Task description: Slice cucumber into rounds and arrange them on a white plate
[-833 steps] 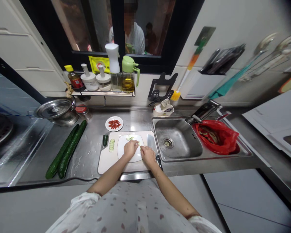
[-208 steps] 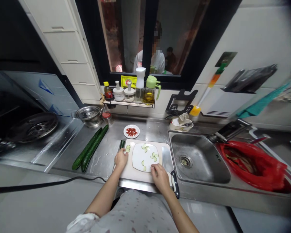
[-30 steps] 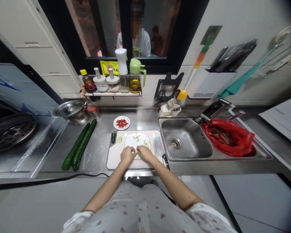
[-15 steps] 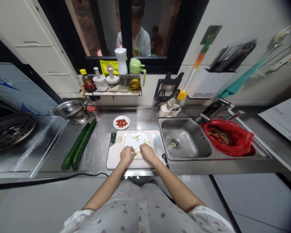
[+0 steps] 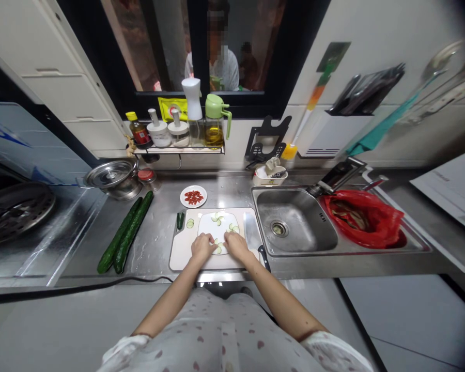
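Observation:
A white plate (image 5: pixel 207 226) lies on the pale cutting board (image 5: pixel 182 254). Thin cucumber slices (image 5: pixel 217 219) form small fan-like groups at its top, right and bottom. At the plate's lower left, my left hand (image 5: pixel 203 247) is closed, its thumb and finger close to the bottom slices. My right hand (image 5: pixel 236 245) has curled fingers over the plate's lower right, below the right-hand group. Whatever either set of fingertips pinches is too small to make out. On the board's left lie a few loose slices (image 5: pixel 190 223) and dark green cucumber end pieces (image 5: pixel 180 220).
A knife (image 5: pixel 264 258) rests at the board's right edge, beside the sink (image 5: pixel 302 243). Two whole cucumbers (image 5: pixel 129 237) lie left. Behind the board stands a small dish of chopped red pieces (image 5: pixel 194 197). A red bag (image 5: pixel 372 222) fills the right basin; a lidded pot (image 5: pixel 114 178) stands back left.
My right hand has shifted very slightly at the plate's lower right. My left hand stays almost in place; the view has moved a little.

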A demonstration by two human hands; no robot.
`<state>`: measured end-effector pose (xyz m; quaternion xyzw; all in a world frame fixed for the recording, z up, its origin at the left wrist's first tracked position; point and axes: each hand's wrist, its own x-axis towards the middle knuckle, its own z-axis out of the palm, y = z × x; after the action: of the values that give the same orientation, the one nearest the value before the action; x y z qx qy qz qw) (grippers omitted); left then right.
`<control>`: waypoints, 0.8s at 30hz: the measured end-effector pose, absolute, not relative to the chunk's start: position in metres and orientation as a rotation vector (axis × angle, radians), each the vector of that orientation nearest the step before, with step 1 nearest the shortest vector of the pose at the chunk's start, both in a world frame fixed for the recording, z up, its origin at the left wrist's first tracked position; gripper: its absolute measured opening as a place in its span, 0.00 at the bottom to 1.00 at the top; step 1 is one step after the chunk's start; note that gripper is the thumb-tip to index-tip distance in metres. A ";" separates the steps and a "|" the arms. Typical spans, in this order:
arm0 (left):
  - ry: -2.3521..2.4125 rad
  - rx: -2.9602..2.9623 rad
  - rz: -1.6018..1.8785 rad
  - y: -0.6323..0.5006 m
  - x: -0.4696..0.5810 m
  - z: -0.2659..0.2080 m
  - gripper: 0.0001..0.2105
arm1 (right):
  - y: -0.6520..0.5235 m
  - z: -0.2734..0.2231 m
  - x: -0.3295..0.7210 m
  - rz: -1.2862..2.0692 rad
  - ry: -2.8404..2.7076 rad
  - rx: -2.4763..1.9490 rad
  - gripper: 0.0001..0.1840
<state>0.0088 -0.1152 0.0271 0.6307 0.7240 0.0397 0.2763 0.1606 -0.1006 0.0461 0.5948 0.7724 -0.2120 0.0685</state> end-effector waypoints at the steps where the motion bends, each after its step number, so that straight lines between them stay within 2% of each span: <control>1: 1.944 1.691 0.099 -0.115 0.009 0.027 0.09 | -0.101 0.047 0.160 -0.636 2.338 1.792 0.09; 8: 1.950 1.705 0.086 -0.116 0.009 0.029 0.09 | -0.103 0.046 0.148 -0.697 2.381 1.752 0.10; 17: 1.940 1.715 0.114 -0.116 0.010 0.029 0.13 | -0.104 0.041 0.142 -0.626 2.395 1.762 0.10; 24: 1.947 1.688 0.104 -0.115 0.011 0.029 0.13 | -0.104 0.040 0.143 -0.605 2.374 1.746 0.11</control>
<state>0.0113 -0.1148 0.0291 0.6289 0.7252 0.0387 0.2774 0.1428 -0.1041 0.0401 0.5790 0.7875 -0.2005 0.0664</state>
